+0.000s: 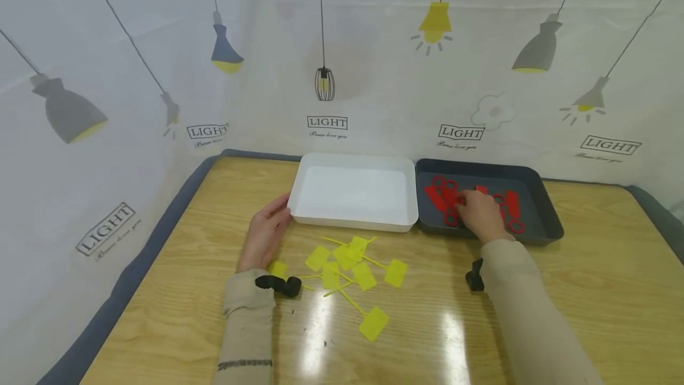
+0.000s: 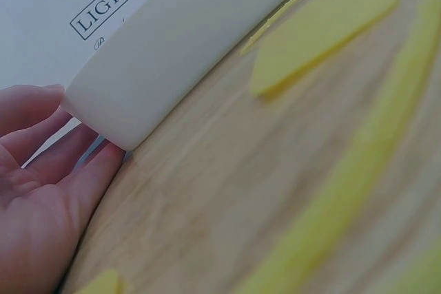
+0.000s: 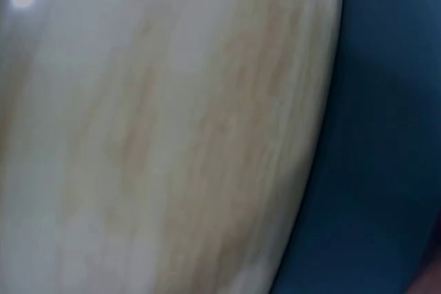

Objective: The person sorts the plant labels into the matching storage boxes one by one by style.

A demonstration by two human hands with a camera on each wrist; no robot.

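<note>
The red tags (image 1: 437,198) lie inside the dark tray (image 1: 526,186), mostly in its left half, and some of them show a ring at one end. The dark tray stands near the far edge of the tabletop (image 1: 417,337), toward the far right corner. The person's right hand (image 1: 483,214) reaches over its near edge, with fingers bent down to the tags; whether they pinch one of these, I cannot tell.

Just beside, to the left, is the white tray (image 1: 352,192), near the middle of the far edge. The left hand (image 1: 265,230) has its fingers loosely stretched and touches this tray at its near left corner.

In front of the white tray, around the middle of the tabletop, some yellow tags (image 1: 364,276) with thin stems lie in a loose heap, several overlapping. One tag lies closer to the near edge. Both sleeves are beige, and behind the far edge hangs a pale cloth (image 1: 374,76) with printed lamps.
</note>
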